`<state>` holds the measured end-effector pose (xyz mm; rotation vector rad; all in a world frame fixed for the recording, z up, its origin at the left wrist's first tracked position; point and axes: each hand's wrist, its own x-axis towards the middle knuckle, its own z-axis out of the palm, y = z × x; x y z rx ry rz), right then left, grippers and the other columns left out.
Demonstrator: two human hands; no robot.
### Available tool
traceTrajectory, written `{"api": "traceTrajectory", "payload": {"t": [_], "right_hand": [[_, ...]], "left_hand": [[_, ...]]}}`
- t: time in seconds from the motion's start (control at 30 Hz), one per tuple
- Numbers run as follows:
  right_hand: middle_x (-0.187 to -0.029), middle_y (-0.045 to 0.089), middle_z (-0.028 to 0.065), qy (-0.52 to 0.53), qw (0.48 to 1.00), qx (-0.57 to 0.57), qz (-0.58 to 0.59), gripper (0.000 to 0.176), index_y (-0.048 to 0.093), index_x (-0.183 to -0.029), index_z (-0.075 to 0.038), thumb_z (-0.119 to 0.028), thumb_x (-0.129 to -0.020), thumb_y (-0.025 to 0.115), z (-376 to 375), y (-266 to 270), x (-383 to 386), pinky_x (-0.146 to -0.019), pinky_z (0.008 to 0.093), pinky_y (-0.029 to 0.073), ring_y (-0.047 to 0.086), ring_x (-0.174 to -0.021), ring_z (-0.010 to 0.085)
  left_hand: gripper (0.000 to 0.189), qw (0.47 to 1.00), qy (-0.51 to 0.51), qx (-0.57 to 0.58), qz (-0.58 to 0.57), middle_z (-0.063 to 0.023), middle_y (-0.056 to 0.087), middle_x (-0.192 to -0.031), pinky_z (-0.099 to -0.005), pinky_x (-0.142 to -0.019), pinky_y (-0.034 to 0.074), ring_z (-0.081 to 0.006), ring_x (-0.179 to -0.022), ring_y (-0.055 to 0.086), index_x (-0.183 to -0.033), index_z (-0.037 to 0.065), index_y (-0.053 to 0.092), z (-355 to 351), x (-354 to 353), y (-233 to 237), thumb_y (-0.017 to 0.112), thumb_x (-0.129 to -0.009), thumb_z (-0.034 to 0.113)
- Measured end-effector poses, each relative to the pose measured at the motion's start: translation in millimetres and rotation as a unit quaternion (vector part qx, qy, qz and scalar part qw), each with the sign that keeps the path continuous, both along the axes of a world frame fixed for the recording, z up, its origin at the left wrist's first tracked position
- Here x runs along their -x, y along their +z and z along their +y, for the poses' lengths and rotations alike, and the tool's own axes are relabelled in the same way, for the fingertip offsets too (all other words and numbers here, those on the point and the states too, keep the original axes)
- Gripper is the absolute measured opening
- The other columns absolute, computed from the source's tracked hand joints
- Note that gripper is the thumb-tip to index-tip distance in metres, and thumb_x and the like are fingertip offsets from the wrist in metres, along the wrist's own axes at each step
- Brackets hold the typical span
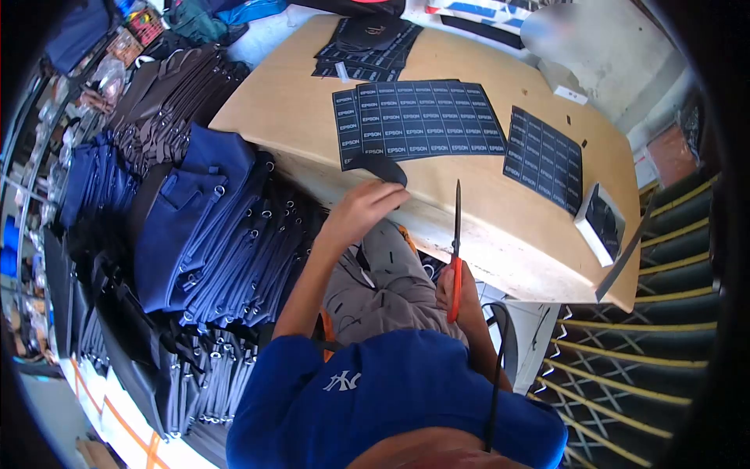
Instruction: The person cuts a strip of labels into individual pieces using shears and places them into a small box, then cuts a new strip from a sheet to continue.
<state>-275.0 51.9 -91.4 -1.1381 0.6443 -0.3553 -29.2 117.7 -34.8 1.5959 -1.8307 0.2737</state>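
Scissors point(456, 256) point forward from right hand point(469, 292) — left hand point(361, 211) pinches black piece point(381, 166).

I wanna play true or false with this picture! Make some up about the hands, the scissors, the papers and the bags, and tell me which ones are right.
1. The right hand is holding scissors. True.
2. The scissors have bright green handles. False: the handles are orange-red.
3. The left hand is holding a dark piece. True.
4. The sheets printed EPSON are lying on the floor. False: they are on the table.
5. Blue bags are piled up on the person's left. True.
6. The person's shirt is yellow. False: it is blue.
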Motion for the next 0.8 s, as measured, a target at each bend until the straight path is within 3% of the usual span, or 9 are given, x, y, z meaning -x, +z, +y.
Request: {"api": "traceTrajectory", "payload": {"t": [0.03, 0.2, 0.3, 0.37, 0.5, 0.6, 0.63, 0.73, 0.8], "right_hand": [[-0.062, 0.037, -0.0026, 0.000, 0.999, -0.025, 0.021, 0.022, 0.041, -0.097, -0.012, -0.033, -0.095, 0.046, 0.4, -9.3, -3.6, -0.038, 0.0203, 0.028, 0.032, -0.043, 0.0044], [-0.062, 0.038, -0.0025, -0.027, 0.995, -0.094, -0.027, 0.021, 0.041, -0.097, -0.013, -0.033, -0.095, 0.047, 11.2, -10.5, -26.3, -0.037, 0.0191, 0.025, 0.031, -0.041, 0.0040], [-0.069, 0.047, -0.0014, -0.024, 0.982, -0.184, -0.036, 0.021, 0.042, -0.099, -0.009, -0.020, -0.090, 0.058, 13.6, -3.6, -29.9, -0.040, 0.0187, 0.031, 0.040, -0.047, 0.0037], [-0.082, 0.054, 0.0027, 0.019, 0.988, -0.115, -0.106, 0.027, 0.043, -0.104, -0.005, -0.017, -0.088, 0.061, 20.1, -7.5, -28.9, -0.044, 0.0172, 0.034, 0.046, -0.054, 0.0033], [-0.094, 0.059, 0.0073, 0.073, 0.996, -0.036, -0.043, 0.033, 0.043, -0.106, -0.002, -0.005, -0.082, 0.064, 34.7, -9.3, -21.4, -0.049, 0.0161, 0.038, 0.050, -0.061, 0.0032], [-0.097, 0.059, 0.0078, 0.048, 0.991, -0.120, -0.039, 0.036, 0.042, -0.108, -0.002, -0.001, -0.080, 0.064, 45.2, -14.7, -16.4, -0.054, 0.0167, 0.042, 0.053, -0.065, 0.0050], [-0.098, 0.059, 0.0090, 0.091, 0.991, -0.096, 0.001, 0.031, 0.042, -0.109, -0.002, 0.001, -0.083, 0.057, 40.8, -16.9, -13.0, -0.062, 0.0174, 0.045, 0.056, -0.075, 0.0072], [-0.097, 0.060, 0.0105, 0.072, 0.988, -0.134, 0.006, 0.026, 0.045, -0.112, 0.002, -0.003, -0.086, 0.050, 41.8, -9.9, -15.8, -0.059, 0.0178, 0.045, 0.057, -0.078, 0.0081], [-0.098, 0.061, 0.0105, 0.060, 0.994, -0.089, -0.035, 0.025, 0.041, -0.111, -0.001, -0.001, -0.086, 0.042, 45.9, -9.3, -24.1, -0.070, 0.0218, 0.047, 0.058, -0.082, 0.0106]], "left_hand": [[0.031, 1.000, -0.008, 0.006, -0.003, -0.0108, 0.063, -0.100, -0.0338, -0.077, 0.050, -0.0277, -0.089, 0.061, -0.100, 0.002, 0.062, 4.4, 6.3, -0.8, 0.055, -0.069, 0.000], [0.034, 0.997, -0.074, -0.015, 0.022, -0.0123, 0.062, -0.104, -0.0322, -0.074, 0.051, -0.0266, -0.086, 0.062, -0.102, 0.002, 0.063, 31.6, 45.0, 13.5, 0.057, -0.068, 0.001], [0.028, 0.994, -0.101, -0.013, 0.030, -0.0138, 0.061, -0.105, -0.0320, -0.070, 0.053, -0.0266, -0.084, 0.063, -0.095, 0.000, 0.061, 50.2, 68.1, 1.4, 0.062, -0.066, 0.002], [0.025, 0.994, -0.102, -0.003, 0.036, -0.0139, 0.060, -0.104, -0.0330, -0.067, 0.054, -0.0267, -0.082, 0.063, -0.088, -0.002, 0.058, 64.2, 75.3, -9.2, 0.065, -0.064, 0.002], [0.023, 0.993, -0.091, -0.018, 0.068, -0.0122, 0.060, -0.099, -0.0330, -0.068, 0.053, -0.0264, -0.083, 0.063, -0.087, -0.001, 0.058, 92.8, 86.7, -19.9, 0.065, -0.065, 0.002], [0.024, 0.991, -0.074, -0.049, 0.103, -0.0108, 0.060, -0.096, -0.0339, -0.071, 0.052, -0.0268, -0.085, 0.062, -0.086, -0.001, 0.058, 111.5, 102.3, -26.9, 0.065, -0.064, 0.001], [0.024, 0.988, -0.069, -0.068, 0.121, -0.0106, 0.059, -0.095, -0.0342, -0.072, 0.052, -0.0270, -0.086, 0.062, -0.086, -0.001, 0.058, 116.4, 107.6, -29.9, 0.065, -0.063, 0.001], [0.028, 0.980, -0.067, -0.102, 0.157, -0.0110, 0.060, -0.098, -0.0358, -0.076, 0.050, -0.0281, -0.090, 0.061, -0.086, -0.001, 0.058, 127.3, 114.8, -39.3, 0.066, -0.060, 0.000], [0.031, 0.968, -0.063, -0.124, 0.208, -0.0123, 0.058, -0.108, -0.0366, -0.082, 0.048, -0.0297, -0.101, 0.058, -0.088, 0.000, 0.060, 133.9, 113.3, -44.3, 0.069, -0.058, 0.002]]}}
